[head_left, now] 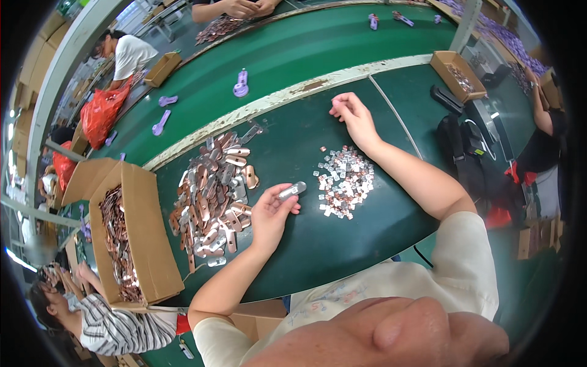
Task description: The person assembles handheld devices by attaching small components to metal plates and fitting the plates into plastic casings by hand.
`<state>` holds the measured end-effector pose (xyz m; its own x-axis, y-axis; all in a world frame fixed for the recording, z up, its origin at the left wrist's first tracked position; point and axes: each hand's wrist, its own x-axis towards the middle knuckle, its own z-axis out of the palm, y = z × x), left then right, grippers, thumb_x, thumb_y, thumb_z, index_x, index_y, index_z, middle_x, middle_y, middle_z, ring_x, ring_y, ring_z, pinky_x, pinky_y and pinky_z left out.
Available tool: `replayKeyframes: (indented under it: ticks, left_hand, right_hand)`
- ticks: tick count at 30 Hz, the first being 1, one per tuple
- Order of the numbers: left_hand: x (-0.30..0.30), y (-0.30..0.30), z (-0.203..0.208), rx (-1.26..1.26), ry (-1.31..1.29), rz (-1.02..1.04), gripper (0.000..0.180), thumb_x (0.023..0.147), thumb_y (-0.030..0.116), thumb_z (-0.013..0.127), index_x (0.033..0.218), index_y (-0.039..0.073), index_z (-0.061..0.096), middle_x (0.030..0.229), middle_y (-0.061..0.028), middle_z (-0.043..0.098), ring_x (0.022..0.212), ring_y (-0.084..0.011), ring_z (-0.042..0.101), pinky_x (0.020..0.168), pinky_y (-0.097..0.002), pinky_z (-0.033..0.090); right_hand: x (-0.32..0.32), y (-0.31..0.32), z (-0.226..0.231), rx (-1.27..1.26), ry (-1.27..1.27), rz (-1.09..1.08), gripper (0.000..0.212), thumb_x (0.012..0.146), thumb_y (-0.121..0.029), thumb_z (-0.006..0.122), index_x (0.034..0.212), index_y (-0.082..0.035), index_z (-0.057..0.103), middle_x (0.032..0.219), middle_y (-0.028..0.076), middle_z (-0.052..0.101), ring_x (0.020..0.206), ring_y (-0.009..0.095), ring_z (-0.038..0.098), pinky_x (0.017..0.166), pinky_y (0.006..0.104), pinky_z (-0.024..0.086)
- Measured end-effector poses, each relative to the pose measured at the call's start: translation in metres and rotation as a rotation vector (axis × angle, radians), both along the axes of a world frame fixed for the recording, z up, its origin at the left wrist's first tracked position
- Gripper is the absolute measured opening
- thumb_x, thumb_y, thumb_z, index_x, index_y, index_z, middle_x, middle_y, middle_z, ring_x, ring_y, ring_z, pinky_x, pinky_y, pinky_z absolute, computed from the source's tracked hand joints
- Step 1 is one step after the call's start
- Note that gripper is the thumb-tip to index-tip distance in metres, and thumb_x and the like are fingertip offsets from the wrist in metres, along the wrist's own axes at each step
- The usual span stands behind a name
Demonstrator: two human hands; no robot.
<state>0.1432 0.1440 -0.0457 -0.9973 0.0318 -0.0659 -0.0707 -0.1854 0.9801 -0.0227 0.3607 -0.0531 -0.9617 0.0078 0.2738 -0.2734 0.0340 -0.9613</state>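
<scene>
Metal clip [292,190] pinched in left fingers [282,202] over green table [293,128]; right hand [354,119] loosely curled, empty.

The person's left hand [272,211] had a silvery metal piece [292,190] pinched in its fingers [287,205], right between a big heap of copper and silver parts [214,196] and a smaller pile of little square bits [345,180] on the green bench [306,244]. The right hand [353,119] rested further up the bench, fingers curled, near the worn white strip [287,95]. A cardboard box [131,232] packed with the same parts sat left of the heap. Purple pieces [241,84] lay on the green belt beyond.
</scene>
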Motion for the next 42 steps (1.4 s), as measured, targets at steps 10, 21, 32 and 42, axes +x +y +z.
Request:
replayKeyframes:
  ticks: [10,21,32,42]
  left_hand:
    - [-0.006,-0.007,0.001,0.039,-0.023,0.0,0.027,0.082,-0.003,0.059,0.108,-0.005,0.052,0.09,-0.01,0.059,0.072,-0.0127,0.058,0.064,-0.0228,0.049]
    - [-0.003,-0.001,0.003,-0.016,-0.014,0.043,0.027,0.081,-0.004,0.059,0.107,-0.004,0.052,0.088,-0.009,0.06,0.07,-0.0123,0.058,0.061,-0.0215,0.048]
    - [-0.002,0.002,0.002,-0.07,0.025,0.043,0.028,0.081,-0.003,0.06,0.107,-0.006,0.052,0.091,-0.0117,0.06,0.07,-0.0128,0.059,0.062,-0.0213,0.049]
    - [-0.004,0.001,0.001,-0.053,0.022,0.036,0.028,0.081,-0.005,0.059,0.108,-0.006,0.052,0.09,-0.011,0.06,0.07,-0.0129,0.059,0.062,-0.0212,0.049]
  right_hand:
    - [-0.004,-0.001,0.0,-0.035,-0.065,0.082,0.014,0.087,-0.015,0.054,0.092,-0.001,0.054,0.076,0.004,0.06,0.07,0.009,0.056,0.067,0.0221,0.044]
    - [-0.005,0.001,-0.008,-0.011,0.01,0.094,0.009,0.084,-0.009,0.055,0.088,-0.001,0.054,0.072,0.005,0.061,0.068,0.011,0.06,0.063,0.0244,0.047]
    - [-0.002,0.003,-0.004,0.045,0.022,0.08,0.011,0.081,-0.011,0.055,0.087,-0.002,0.054,0.071,0.006,0.063,0.067,0.014,0.058,0.063,0.0278,0.046]
    - [-0.005,0.003,-0.007,0.068,0.052,0.072,0.011,0.081,-0.009,0.057,0.087,-0.001,0.055,0.07,0.006,0.063,0.069,0.014,0.062,0.065,0.027,0.048]
